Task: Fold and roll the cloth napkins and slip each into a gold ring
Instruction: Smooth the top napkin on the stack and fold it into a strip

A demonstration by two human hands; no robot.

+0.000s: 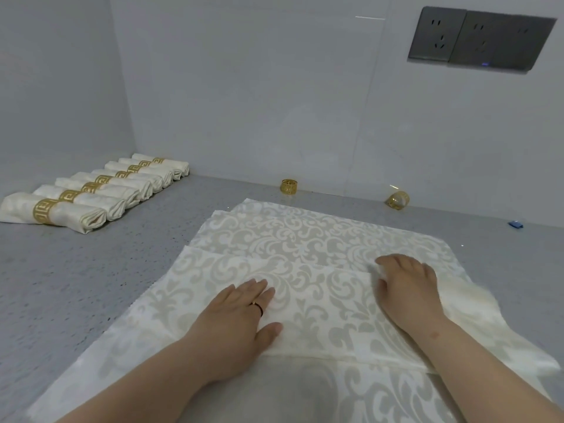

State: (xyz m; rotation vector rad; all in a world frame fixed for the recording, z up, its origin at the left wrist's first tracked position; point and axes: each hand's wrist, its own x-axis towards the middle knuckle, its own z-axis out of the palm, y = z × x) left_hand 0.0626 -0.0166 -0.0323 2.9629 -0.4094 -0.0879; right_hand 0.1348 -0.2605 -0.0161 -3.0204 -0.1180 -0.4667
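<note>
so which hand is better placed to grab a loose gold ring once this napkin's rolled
Probably the right hand: both loose gold rings lie far right of centre, nearer it than the left hand.

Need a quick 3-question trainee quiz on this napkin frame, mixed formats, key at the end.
1. True or false: the left hand lies flat on the spread napkin.
2. How many loose gold rings stand near the wall? A) one B) two C) four
3. Fill in: the finished rolled napkins lie in a row at the far ____ of the counter.

Key: 1 true. 2 B: one ring and another ring. 3 left. The right hand also rests on the napkin.
</note>
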